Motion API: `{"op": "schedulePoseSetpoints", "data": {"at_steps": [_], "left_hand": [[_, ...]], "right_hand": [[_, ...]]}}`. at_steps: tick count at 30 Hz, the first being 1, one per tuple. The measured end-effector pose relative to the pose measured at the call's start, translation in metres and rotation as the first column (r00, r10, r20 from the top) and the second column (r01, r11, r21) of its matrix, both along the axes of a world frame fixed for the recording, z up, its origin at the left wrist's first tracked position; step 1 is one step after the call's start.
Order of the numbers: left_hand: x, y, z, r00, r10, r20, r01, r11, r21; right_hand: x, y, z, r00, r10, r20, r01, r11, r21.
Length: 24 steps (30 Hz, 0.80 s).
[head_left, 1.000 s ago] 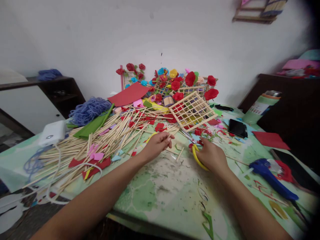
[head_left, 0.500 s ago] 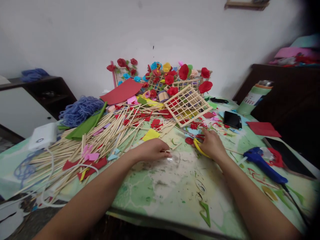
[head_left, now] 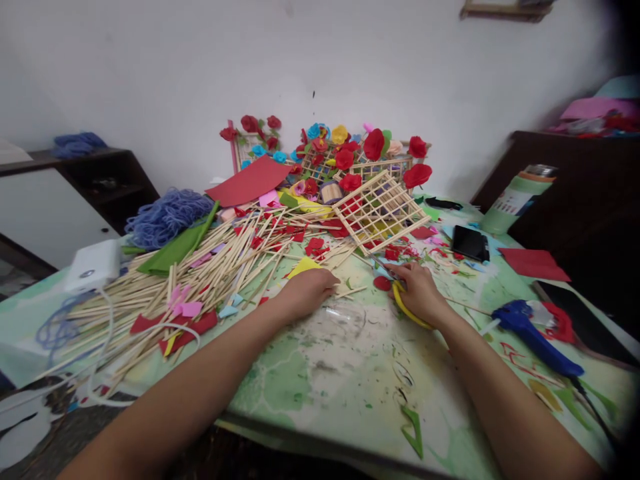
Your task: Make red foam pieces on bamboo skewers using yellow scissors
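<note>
Item one: my right hand [head_left: 419, 292] is closing around the yellow-handled scissors [head_left: 406, 305], fingers through and over the handle loop. The yellow loop is curving out beneath my palm toward me, and the blades are pointing away from me, past my fingertips, mostly hidden among scraps.

Item two: my left hand [head_left: 306, 291] is resting palm down on the table [head_left: 340, 373], fingers curled in; I cannot tell whether it is pinching anything. A thin wooden stick [head_left: 353, 291] is lying just beyond its fingertips, in the gap between my two hands.

Item three: a small red paper disc [head_left: 383, 283] is lying just to the left of my right hand, near the scissor handle.

Item four: a yellow paper scrap [head_left: 302, 267] is lying just beyond my left hand, touching the edge of the pile of wooden sticks [head_left: 200, 273], which is spreading away to the left of that hand.

Item five: a wooden lattice [head_left: 381, 211] is leaning well beyond both hands, with paper flowers [head_left: 350, 157] behind it.

Item six: a blue glue gun [head_left: 535, 337] is lying to the right of my right forearm, apart from it.

Item seven: a black phone [head_left: 469, 243] is lying beyond and to the right of my right hand.
</note>
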State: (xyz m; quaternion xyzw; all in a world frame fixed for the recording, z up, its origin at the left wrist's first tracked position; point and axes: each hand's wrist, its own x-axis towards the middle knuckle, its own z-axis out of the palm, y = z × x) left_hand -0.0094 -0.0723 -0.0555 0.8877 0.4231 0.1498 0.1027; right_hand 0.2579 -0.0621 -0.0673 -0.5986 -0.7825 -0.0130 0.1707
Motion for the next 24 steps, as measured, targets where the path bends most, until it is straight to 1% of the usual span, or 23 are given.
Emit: {"op": "schedulePoseSetpoints", "data": {"at_steps": [5, 8, 12, 14, 15, 18, 19, 21, 24], "left_hand": [[0.009, 0.006, -0.006, 0.996, -0.061, 0.062, 0.062, 0.998, -0.01], [0.012, 0.008, -0.006, 0.994, -0.104, 0.045, 0.105, 0.994, -0.022], [0.011, 0.008, -0.005, 0.996, -0.091, -0.012, 0.091, 0.996, 0.006], [0.009, 0.008, -0.005, 0.996, -0.073, -0.043, 0.074, 0.997, 0.026], [0.008, 0.007, -0.005, 0.996, -0.064, -0.057, 0.066, 0.997, 0.032], [0.004, 0.007, -0.006, 0.995, -0.032, -0.09, 0.035, 0.999, 0.04], [0.002, 0.007, -0.005, 0.995, -0.023, -0.098, 0.028, 0.999, 0.043], [0.0, 0.006, -0.004, 0.994, -0.01, -0.112, 0.015, 0.999, 0.044], [-0.003, 0.005, -0.001, 0.992, 0.008, -0.129, -0.003, 0.999, 0.036]], "right_hand": [[-0.002, -0.002, 0.006, 0.996, 0.083, 0.032, -0.083, 0.996, 0.008], [0.001, -0.005, 0.014, 0.987, 0.144, 0.07, -0.142, 0.989, -0.041], [0.009, -0.008, 0.023, 0.958, 0.278, 0.068, -0.261, 0.946, -0.19], [0.01, -0.01, 0.026, 0.954, 0.299, 0.032, -0.286, 0.935, -0.208], [0.007, -0.012, 0.026, 0.961, 0.276, 0.009, -0.27, 0.945, -0.187], [-0.012, -0.017, 0.023, 0.987, 0.137, -0.084, -0.142, 0.988, -0.053], [-0.021, -0.019, 0.022, 0.986, 0.124, -0.11, -0.127, 0.992, -0.019], [-0.04, -0.022, 0.018, 0.978, 0.174, -0.112, -0.176, 0.984, -0.003], [-0.064, -0.022, 0.012, 0.965, 0.257, -0.057, -0.26, 0.965, -0.041]]}}
